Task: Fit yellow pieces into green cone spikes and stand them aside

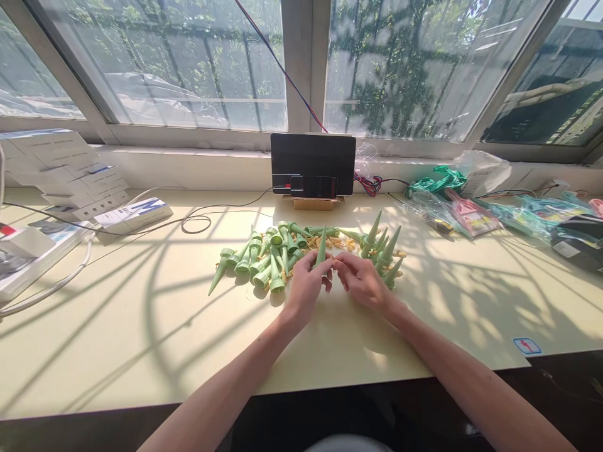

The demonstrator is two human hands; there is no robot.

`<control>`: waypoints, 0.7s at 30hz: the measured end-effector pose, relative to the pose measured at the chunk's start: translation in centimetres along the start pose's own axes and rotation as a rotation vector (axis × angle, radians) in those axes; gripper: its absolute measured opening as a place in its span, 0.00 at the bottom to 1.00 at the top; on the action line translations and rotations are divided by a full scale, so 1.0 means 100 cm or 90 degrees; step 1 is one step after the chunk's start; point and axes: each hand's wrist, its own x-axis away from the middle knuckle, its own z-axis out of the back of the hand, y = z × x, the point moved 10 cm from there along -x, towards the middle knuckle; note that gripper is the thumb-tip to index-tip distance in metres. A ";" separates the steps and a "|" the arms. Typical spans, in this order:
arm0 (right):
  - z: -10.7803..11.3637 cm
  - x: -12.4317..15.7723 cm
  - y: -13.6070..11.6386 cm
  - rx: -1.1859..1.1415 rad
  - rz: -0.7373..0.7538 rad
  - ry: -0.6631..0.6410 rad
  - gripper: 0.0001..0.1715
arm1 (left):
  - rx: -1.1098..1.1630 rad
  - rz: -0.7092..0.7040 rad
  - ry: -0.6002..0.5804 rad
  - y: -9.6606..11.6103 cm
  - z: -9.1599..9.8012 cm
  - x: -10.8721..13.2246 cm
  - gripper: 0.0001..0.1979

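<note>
Green spikes point(277, 271), full spread: on the bench point(117, 301), a loose arc ahead of the left hand point(305, 285) and right hand point(363, 281); one more is held, between the two.
Left pile point(255, 250): the bigger share, ahead and to the left of the left hand, which is the nearer one. Long axes mixed; several flared ends face the near edge. Outermost spike points its tip near and left.
Right group point(387, 250): fewer, just beyond and to the right of the right hand, which is nearer and hides part of it. Tips up, most leaning right.
Left hand, state: gripping, fingers closed round the lower part of the held spike point(323, 246).
Right hand, state: thumb and fingers pinched together on a small tan piece point(332, 258), just beside the left fingertips.
Tan pieces point(333, 242), loose: scattered between left pile and right group, straight ahead past both hands; neither hand plainly nearer.
Held spike, axis: near upright, tip up, lower end covered by the left hand.
Tan piece, lie: just right of the held spike's lower part, mostly covered by fingers; its own axis unclear.
Gap, tan piece to held spike: judged the relation that counts; touching or apart, cannot tell.
</note>
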 end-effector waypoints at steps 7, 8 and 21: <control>0.000 -0.001 0.004 -0.005 -0.001 0.006 0.21 | -0.005 -0.001 -0.003 0.002 -0.001 0.000 0.09; 0.000 -0.001 0.005 -0.006 -0.001 0.008 0.22 | -0.008 -0.001 -0.005 0.002 -0.001 0.000 0.10; -0.001 -0.002 0.010 0.010 -0.013 0.001 0.26 | -0.049 -0.006 -0.017 0.000 -0.002 0.001 0.10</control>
